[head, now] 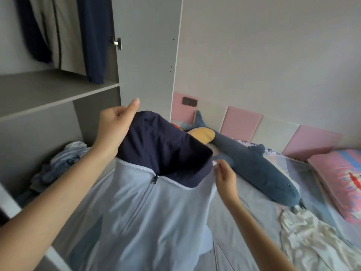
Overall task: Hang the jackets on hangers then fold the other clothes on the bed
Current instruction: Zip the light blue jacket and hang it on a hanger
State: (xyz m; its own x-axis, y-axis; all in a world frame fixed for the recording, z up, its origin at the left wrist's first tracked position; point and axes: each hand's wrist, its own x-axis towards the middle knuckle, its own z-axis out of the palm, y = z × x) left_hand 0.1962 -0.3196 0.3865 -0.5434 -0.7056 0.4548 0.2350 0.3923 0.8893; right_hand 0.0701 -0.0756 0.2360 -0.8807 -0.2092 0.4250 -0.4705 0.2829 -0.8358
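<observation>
Pale blue-white jacket [156,212] held up in the air over the bed [254,202], front facing the camera. The fabric is soft and smooth-looking, with a navy hood or lining [162,145] open at the top. Zip [154,179] closed up to the neck, toothed tape running along both collar edges.

Left hand [115,126] grips the navy fabric at the upper left corner, fingers curled round it, thumb sticking up. Right hand [224,177] is at the right collar edge with its fingertips close together. It looks like a pinch on the pale hem, but motion blur makes the contact unclear.

Thin wire hanger [215,251] lies on the sheet just beside the jacket's lower right, partly hidden by it.

Bed sheet is grey-blue and a bit wrinkled. Crumpled pile of blue clothes [62,163] at the bed's left edge, by the wardrobe. Creased cream cloth [312,237] bunched at lower right. Long grey-blue shark plush [254,165] lies diagonally behind the jacket, near a pink patterned pillow [340,178].

Grey wardrobe [146,55] stands open on the left, with a flat shelf [48,89], a metal hinge [116,43], and dark navy garments [93,36] hanging above the shelf. Padded pink and cream panels [240,122] line the plain wall behind the bed.
</observation>
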